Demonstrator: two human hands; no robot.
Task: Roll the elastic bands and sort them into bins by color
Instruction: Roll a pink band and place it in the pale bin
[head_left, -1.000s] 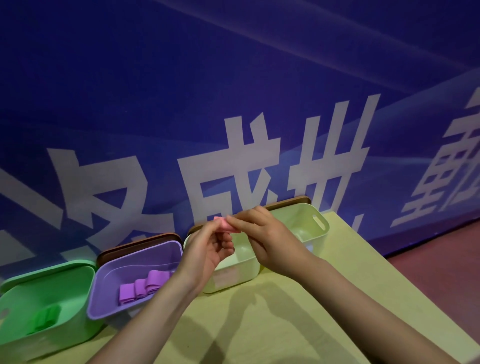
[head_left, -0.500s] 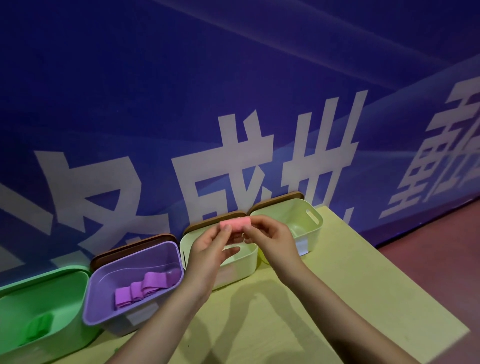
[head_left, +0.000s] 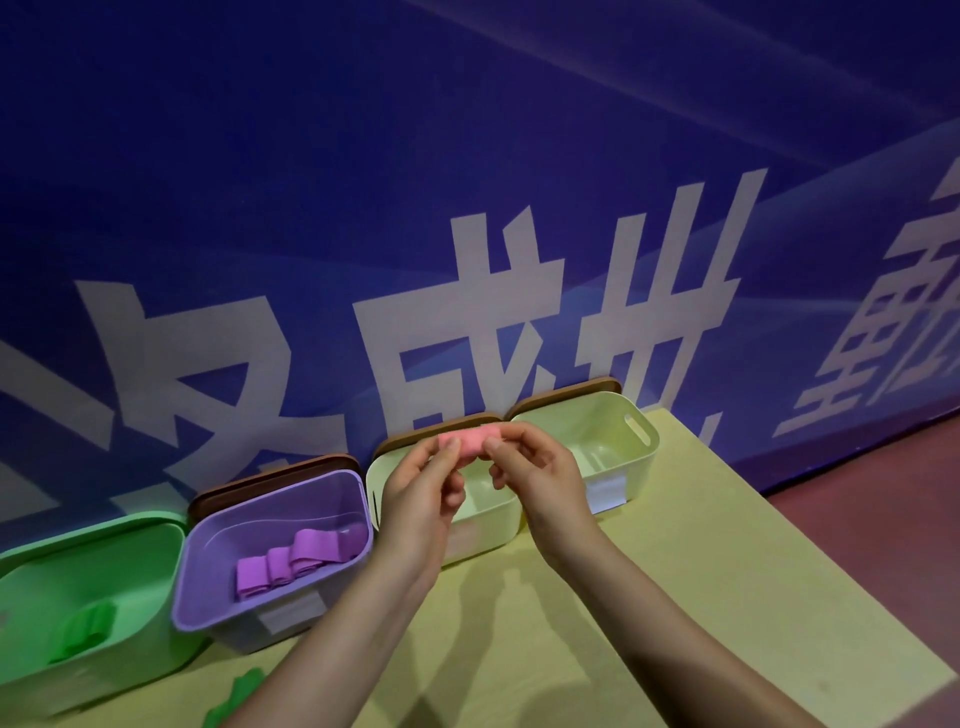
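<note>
Both hands were up over the bins: left hand (head_left: 422, 488) and right hand (head_left: 537, 470) each pinched an end of the pink band (head_left: 470, 441), rolled up between them, right above the pale bin (head_left: 498, 512).

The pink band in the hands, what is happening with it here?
A person holds a rolled pink band up between the left hand and the right hand, pinching it at the fingertips above two pale bins. To the left, the purple bin holds purple rolls and the green bin holds a green one.
</note>
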